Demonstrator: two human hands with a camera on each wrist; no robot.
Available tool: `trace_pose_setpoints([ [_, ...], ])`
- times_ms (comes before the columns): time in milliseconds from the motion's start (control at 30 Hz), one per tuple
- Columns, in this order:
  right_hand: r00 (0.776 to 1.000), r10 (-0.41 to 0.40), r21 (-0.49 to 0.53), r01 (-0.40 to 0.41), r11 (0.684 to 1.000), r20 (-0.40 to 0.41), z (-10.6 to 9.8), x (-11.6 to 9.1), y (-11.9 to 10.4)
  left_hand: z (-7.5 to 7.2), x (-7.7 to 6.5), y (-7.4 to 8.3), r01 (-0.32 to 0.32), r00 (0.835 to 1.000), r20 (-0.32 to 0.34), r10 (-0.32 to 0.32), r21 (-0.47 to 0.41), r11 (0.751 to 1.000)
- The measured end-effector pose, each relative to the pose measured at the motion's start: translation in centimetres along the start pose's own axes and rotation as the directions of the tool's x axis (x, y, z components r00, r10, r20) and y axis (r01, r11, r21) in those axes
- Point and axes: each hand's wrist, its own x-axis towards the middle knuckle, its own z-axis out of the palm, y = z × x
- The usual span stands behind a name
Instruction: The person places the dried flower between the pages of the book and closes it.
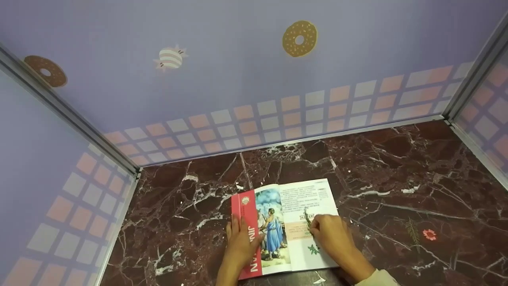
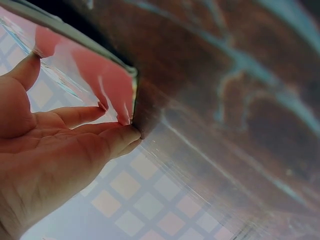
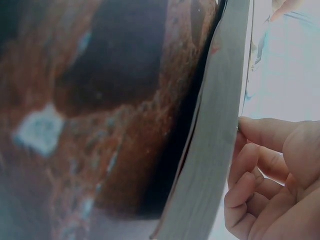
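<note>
An open book [image 1: 278, 246] lies on the dark marbled table, with a red flap [image 1: 254, 267] at its left and a picture of robed figures beside the fold. My left hand [image 1: 240, 246] rests on the red flap, fingers extended; in the left wrist view the fingertips [image 2: 131, 131] touch its glossy surface. Over the printed right page, my right hand [image 1: 332, 234] has its fingers curled and pinches a thin green sprig [image 1: 306, 214] against the paper. A green leafy piece [image 1: 313, 249] lies lower on that page. In the right wrist view the thumb tip [image 3: 244, 123] meets the page.
Right of the book, a green fern-like sprig [image 1: 412, 233] and a pink flower [image 1: 429, 234] lie on the table [image 1: 381, 171]. A purple panel [image 1: 238, 79] with checks and doughnut prints stands behind, with side panels left and right. White scraps dot the table.
</note>
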Motion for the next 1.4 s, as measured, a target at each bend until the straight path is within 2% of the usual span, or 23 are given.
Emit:
trace_pose_setpoints([
  [600, 1.000, -0.004, 0.002, 0.004, 1.000, -0.014, -0.01, -0.22, 0.30, 0.04, -0.01, -0.10, 0.015, 1.000, -0.001, -0.015, -0.008, 1.000],
  [1167, 0.999, -0.003, 0.009, 0.004, 1.000, -0.044, 0.00, -0.37, 0.69, 0.06, 0.01, -0.19, -0.011, 1.000, -0.005, 0.011, -0.022, 1.000],
  [1400, 0.997, 0.009, 0.039, -0.007, 0.999, -0.074, -0.67, -0.52, 0.91, 0.09, 0.06, -0.19, 0.010, 1.000, 0.008, -0.010, -0.014, 1.000],
])
